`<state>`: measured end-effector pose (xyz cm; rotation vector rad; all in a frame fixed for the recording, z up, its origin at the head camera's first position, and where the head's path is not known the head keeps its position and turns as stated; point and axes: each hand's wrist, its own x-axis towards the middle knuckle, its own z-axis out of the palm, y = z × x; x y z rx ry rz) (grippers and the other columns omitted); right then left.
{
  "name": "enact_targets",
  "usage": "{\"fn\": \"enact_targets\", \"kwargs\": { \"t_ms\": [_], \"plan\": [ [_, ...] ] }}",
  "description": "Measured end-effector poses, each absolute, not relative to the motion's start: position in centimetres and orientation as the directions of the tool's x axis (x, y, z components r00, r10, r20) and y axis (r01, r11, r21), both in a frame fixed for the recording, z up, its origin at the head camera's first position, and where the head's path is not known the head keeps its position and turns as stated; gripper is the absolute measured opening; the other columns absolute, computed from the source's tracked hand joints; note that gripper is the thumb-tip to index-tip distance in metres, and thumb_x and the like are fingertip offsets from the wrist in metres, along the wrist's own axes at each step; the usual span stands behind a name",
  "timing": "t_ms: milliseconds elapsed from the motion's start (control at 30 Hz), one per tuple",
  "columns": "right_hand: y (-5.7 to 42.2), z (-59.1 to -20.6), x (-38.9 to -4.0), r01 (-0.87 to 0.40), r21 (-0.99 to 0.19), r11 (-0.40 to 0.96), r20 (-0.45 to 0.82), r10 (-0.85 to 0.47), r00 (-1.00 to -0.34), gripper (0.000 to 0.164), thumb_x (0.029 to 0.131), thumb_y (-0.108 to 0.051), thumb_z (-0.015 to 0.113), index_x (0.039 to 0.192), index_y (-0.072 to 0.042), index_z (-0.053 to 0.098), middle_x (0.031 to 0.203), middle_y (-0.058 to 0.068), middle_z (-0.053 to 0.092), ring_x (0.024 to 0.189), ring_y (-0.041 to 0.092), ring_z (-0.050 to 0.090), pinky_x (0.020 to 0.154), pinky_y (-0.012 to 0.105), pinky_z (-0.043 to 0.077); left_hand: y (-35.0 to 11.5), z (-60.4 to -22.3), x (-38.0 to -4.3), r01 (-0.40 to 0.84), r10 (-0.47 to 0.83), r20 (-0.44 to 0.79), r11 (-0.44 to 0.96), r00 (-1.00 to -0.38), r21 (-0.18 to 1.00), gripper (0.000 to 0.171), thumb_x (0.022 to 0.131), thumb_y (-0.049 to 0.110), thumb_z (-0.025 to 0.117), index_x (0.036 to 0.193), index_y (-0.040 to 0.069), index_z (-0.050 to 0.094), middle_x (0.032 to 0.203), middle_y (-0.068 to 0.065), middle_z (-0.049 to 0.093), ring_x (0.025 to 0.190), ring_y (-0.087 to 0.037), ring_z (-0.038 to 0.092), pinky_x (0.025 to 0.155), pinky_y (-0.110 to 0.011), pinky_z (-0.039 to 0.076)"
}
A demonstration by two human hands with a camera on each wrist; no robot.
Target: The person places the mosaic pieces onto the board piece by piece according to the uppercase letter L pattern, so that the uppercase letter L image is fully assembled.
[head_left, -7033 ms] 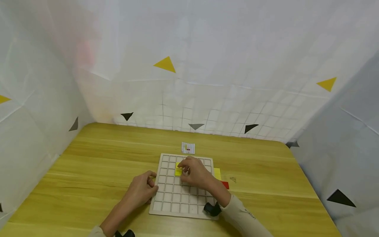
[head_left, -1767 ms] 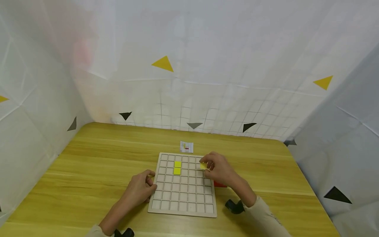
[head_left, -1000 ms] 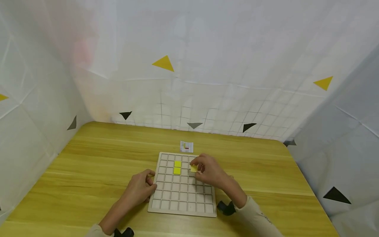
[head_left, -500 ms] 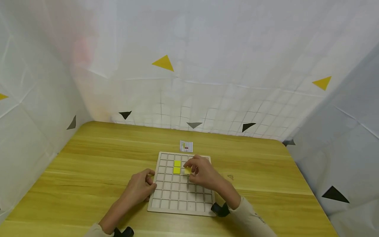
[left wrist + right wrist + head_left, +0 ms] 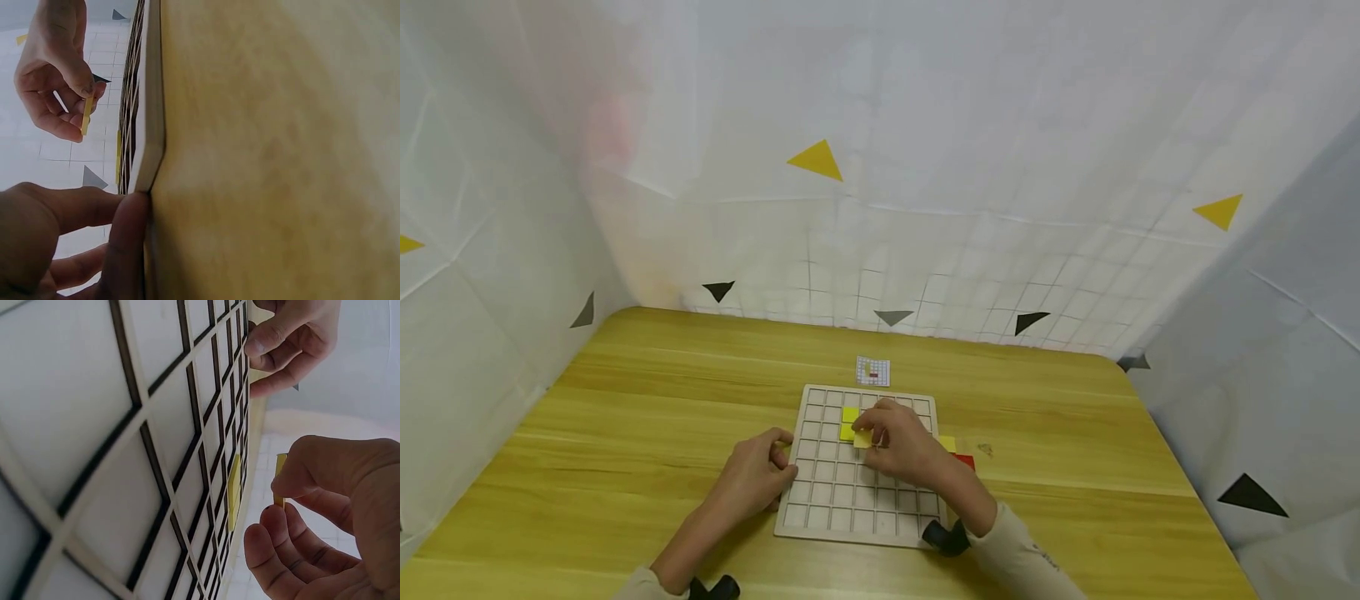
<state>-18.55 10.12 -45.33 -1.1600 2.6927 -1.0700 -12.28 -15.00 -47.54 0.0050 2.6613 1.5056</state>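
Note:
A pale grid board (image 5: 865, 533) lies on the wooden table, with two yellow square tiles (image 5: 849, 414) seated one behind the other in its cells. Just right of the nearer one, my right hand (image 5: 898, 442) pinches another yellow tile (image 5: 862, 439) between thumb and fingers. In the right wrist view this held tile (image 5: 280, 478) stays above the board, apart from the seated yellow (image 5: 234, 494). My left hand (image 5: 752, 475) holds the board's left edge; the left wrist view has its thumb and index fingertips (image 5: 128, 209) against that edge. Its remaining fingers are partly hidden.
A small printed grid card (image 5: 872, 371) lies behind the board. Beyond its right edge are a loose yellow piece (image 5: 947, 444) and a red piece (image 5: 965, 461), both partly covered by the right arm. White sheets with triangles (image 5: 816, 160) surround the table.
Carrying the yellow tile, my right hand has come leftward across the board from its right side, reaching the seated tiles. The left hand keeps its place at the board's edge.

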Motion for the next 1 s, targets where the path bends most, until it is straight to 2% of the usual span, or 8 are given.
{"fn": "enact_targets", "kwargs": {
  "t_ms": [233,500,767,1000],
  "plan": [
    [9.5,-45.6,-18.5,-0.626,-0.612,0.482,0.216,-0.660,-0.720,0.031,0.079,0.003,0.070,0.109,-0.005,0.071,0.096,0.002,0.059,0.080,0.020,0.060,0.066,0.024,0.052,-15.0,-47.6,-12.2,-0.040,0.045,-0.073,0.516,-0.996,0.856,0.039,0.084,-0.001,0.073,0.121,-0.002,0.062,0.079,-0.005,0.058,0.048,-0.016,0.057,0.039,-0.031,0.052],
    [8.8,-46.3,-18.6,-0.623,-0.612,0.487,0.202,-0.666,-0.718,0.035,0.075,0.005,0.068,0.107,-0.006,0.072,0.096,0.001,0.060,0.080,0.018,0.061,0.067,0.022,0.052,-15.0,-47.6,-12.3,-0.041,0.038,-0.070,0.509,-0.997,0.860,0.038,0.084,-0.001,0.073,0.120,-0.001,0.062,0.078,-0.004,0.058,0.048,-0.015,0.057,0.039,-0.031,0.052],
    [8.3,-46.8,-18.7,-0.639,-0.609,0.470,0.216,-0.677,-0.703,0.034,0.073,0.005,0.068,0.105,-0.006,0.074,0.095,0.001,0.063,0.075,0.011,0.059,0.062,0.019,0.051,-15.0,-47.7,-12.4,-0.040,0.044,-0.072,0.501,-0.996,0.864,0.037,0.084,-0.002,0.073,0.120,-0.002,0.063,0.078,-0.005,0.058,0.049,-0.015,0.057,0.039,-0.031,0.052],
    [8.1,-47.0,-18.9,-0.670,-0.590,0.451,0.246,-0.690,-0.681,0.033,0.073,0.006,0.069,0.104,-0.005,0.074,0.088,0.002,0.061,0.072,0.011,0.057,0.059,0.019,0.049,-15.0,-47.7,-12.4,-0.033,0.046,-0.065,0.505,-0.997,0.863,0.037,0.084,-0.001,0.073,0.120,-0.002,0.062,0.078,-0.004,0.058,0.049,-0.015,0.058,0.039,-0.031,0.052]
  ]
}}
